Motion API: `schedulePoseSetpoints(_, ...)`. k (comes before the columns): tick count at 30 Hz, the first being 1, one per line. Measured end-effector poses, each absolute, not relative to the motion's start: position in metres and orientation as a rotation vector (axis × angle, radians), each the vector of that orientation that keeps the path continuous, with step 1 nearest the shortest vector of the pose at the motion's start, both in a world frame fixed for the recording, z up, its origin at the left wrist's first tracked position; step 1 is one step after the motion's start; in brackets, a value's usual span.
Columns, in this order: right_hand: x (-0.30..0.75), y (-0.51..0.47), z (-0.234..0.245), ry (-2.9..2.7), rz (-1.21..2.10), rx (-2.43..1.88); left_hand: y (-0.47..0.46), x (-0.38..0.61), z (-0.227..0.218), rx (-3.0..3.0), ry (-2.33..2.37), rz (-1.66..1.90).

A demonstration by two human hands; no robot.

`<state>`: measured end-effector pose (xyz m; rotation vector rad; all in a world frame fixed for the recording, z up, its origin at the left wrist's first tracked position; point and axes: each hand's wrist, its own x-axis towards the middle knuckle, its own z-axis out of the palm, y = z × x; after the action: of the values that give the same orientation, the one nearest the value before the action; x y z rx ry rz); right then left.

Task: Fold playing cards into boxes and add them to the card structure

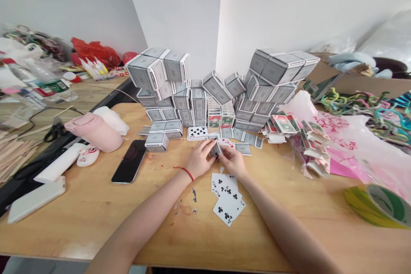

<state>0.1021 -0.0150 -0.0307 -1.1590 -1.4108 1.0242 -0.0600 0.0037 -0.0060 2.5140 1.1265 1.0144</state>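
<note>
Both hands meet at the middle of the wooden table (pixel 96 205). My left hand (pixel 199 159) and my right hand (pixel 233 160) pinch a small grey-backed playing card piece (pixel 215 149) between their fingertips. A red string circles my left wrist. Just in front of my hands lies a small fan of face-up club cards (pixel 227 199). Behind my hands stands a big structure of cubes folded from grey-backed cards (pixel 199 98), with loose cards and a face-up nine of spades (pixel 197 132) at its foot.
A black phone (pixel 129 161) lies left of my hands, next to a pink pouch (pixel 93 132) and white objects. Card packs (pixel 284 125) and pink plastic bags (pixel 346 141) lie to the right; a tape roll (pixel 380 205) sits at the right edge. Clutter covers a side table at left.
</note>
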Motion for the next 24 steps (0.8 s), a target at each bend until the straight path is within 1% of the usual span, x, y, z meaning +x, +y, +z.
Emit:
schedulePoseSetpoints(10, 0.103, -0.018, -0.024, -1.467, 1.001, -1.153, 0.003, -0.059, -0.002, 2.516, 1.108, 0.948)
schedulePoseSetpoints(15, 0.103, -0.017, -0.023, -1.439, 1.050, -1.181, 0.000, -0.058, 0.001, 2.461, 1.023, 0.899)
schedulePoseSetpoints(18, 0.103, -0.015, -0.022, -1.356, 1.131, -1.209, 0.001, -0.058, -0.001, 2.300, 0.981, 0.934)
schedulePoseSetpoints(21, 0.100, -0.016, -0.017, -1.239, 1.235, -1.168, 0.001, -0.056, -0.005, 2.003, 0.953, 0.993)
schedulePoseSetpoints(24, 0.092, -0.024, -0.011, -1.188, 1.291, -1.148, -0.004, -0.050, -0.010, 1.733, 1.067, 1.019)
